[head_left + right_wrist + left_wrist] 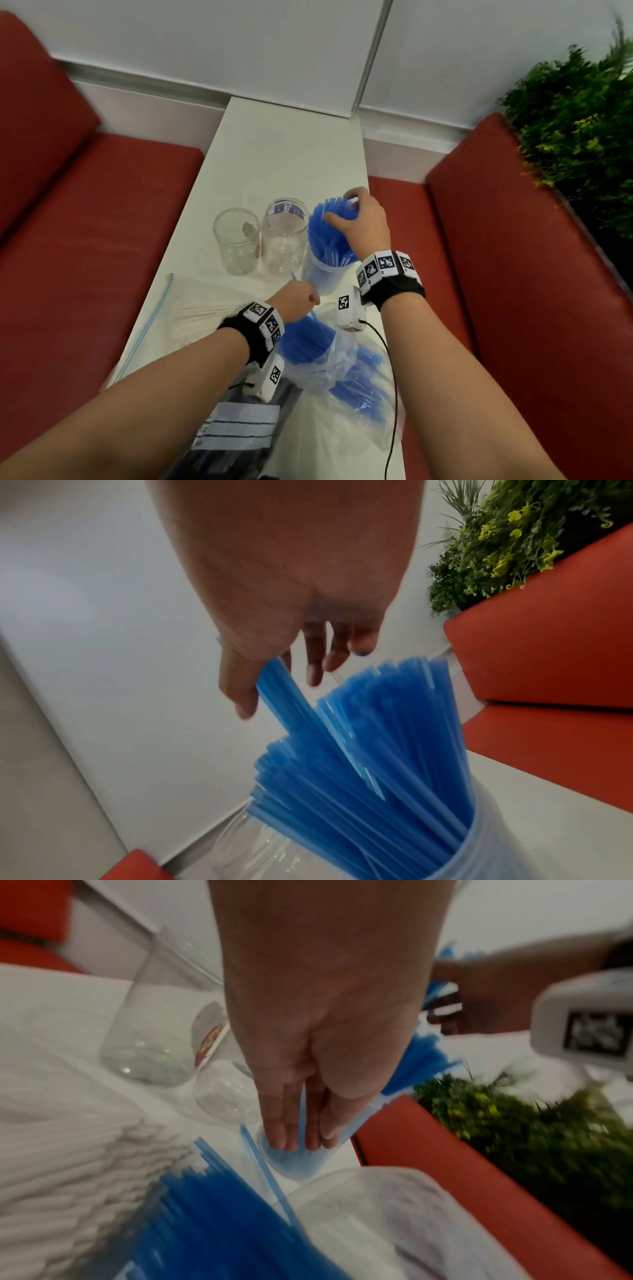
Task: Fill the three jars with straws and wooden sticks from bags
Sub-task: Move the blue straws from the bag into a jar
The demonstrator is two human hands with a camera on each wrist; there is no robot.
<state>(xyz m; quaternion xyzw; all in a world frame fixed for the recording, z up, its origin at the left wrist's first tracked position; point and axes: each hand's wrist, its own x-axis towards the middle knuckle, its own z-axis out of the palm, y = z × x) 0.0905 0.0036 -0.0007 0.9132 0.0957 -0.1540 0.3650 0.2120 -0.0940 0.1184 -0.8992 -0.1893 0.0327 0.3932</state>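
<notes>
Three clear jars stand in a row on the white table (274, 154). The left jar (236, 241) and the middle jar (284, 240) are empty. The right jar (323, 277) (479, 845) holds a fanned bundle of blue straws (329, 236) (377, 750). My right hand (346, 209) (281, 693) is over their tops, a few straws pinched between thumb and fingers. My left hand (301, 298) (301, 1142) rests straight fingers against the lower side of that jar (291, 1164).
A zip bag of pale sticks (202, 308) lies at the near left. An open plastic bag of blue straws (329, 356) lies in the middle. A black bag with a white label (239, 428) lies nearest me. One loose blue straw (263, 1164) lies by the jars. Red benches (513, 274) flank the table.
</notes>
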